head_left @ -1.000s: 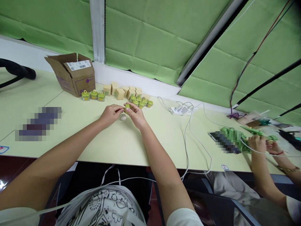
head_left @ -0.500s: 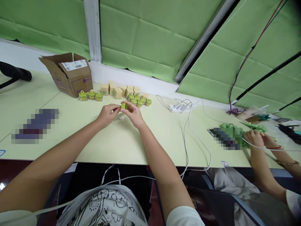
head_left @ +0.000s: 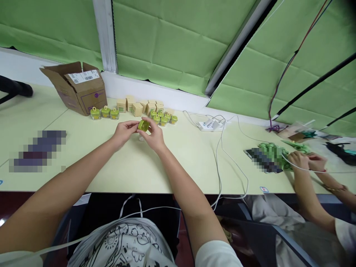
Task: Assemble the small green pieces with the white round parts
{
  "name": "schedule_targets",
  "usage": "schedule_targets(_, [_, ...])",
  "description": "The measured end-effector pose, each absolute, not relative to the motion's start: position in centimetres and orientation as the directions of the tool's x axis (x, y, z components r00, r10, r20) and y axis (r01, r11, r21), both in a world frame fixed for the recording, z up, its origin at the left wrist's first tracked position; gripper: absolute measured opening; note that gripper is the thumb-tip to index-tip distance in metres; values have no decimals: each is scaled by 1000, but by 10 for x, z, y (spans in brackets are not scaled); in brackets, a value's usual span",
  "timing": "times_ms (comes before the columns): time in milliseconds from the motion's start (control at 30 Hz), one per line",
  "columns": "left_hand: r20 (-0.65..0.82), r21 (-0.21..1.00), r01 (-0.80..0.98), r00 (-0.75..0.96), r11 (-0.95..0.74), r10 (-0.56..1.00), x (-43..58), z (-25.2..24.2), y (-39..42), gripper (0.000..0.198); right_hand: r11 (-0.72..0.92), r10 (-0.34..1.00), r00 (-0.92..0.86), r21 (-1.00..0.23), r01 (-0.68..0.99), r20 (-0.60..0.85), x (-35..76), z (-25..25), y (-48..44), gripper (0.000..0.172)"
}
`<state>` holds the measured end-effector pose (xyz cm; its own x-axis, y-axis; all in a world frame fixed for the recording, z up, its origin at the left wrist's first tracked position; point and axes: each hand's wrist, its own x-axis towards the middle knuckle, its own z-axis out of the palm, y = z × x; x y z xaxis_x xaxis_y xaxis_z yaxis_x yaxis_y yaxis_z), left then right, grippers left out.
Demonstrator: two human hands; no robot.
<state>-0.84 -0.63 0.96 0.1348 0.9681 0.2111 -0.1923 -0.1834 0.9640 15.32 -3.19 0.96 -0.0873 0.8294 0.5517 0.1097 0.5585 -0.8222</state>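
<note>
The right hand's (head_left: 155, 137) grip is closed on a green lid (head_left: 143, 126), held over the surface (head_left: 133, 170). The left hand's (head_left: 124, 133) fingertips are at the lid's edge — whether that grip pinches it, I cannot tell. Beyond stand jars (head_left: 105, 111), small boxes (head_left: 137, 109) and a carton (head_left: 86, 94).

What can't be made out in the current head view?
Head view:
- green lid: far side, turned away and covered by right hand
- small white object: partly hidden by right hand
- cardboard box: contents, behind walls and flaps
- small tan cartons: print too small
- purplish item: pixelated
- black object: cut by left edge
</note>
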Motion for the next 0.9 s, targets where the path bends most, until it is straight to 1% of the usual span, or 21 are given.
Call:
schedule_targets(233, [151,960,-264,223,-90,963,-8,10,-10,56,543,840,-84,-825,159,537,151,11,-35,56])
schedule_targets(367, [92,942,-337,275,6,957,-6,14,-12,45,569,821,-91,-795,211,563,153,16,-39,50])
schedule_targets(433, [79,931,-364,299,37,951,-4,16,-14,41,567,822,-100,-791,232,560,153,18,-40,50])
schedule_targets(600, [100,916,-399,333,44,938,-1,19,-18,35,556,827,-85,-789,263,555,152,20,-41,51])
schedule_targets(767, [95,914,-405,275,26,957,-1,16,-15,40,573,815,-68,-785,235,575,150,21,-45,60])
schedule_targets(800, [104,913,-407,255,10,961,-2,15,-13,42,569,817,-43,-790,228,575,150,21,-45,58])
schedule_targets(833, [117,913,-408,236,-11,965,-2,14,-11,43,559,820,-10,-797,227,572,150,20,-45,53])
schedule_targets(900, [152,915,-400,212,-57,965,-2,11,-9,46,536,826,51,-809,241,562,149,18,-44,35])
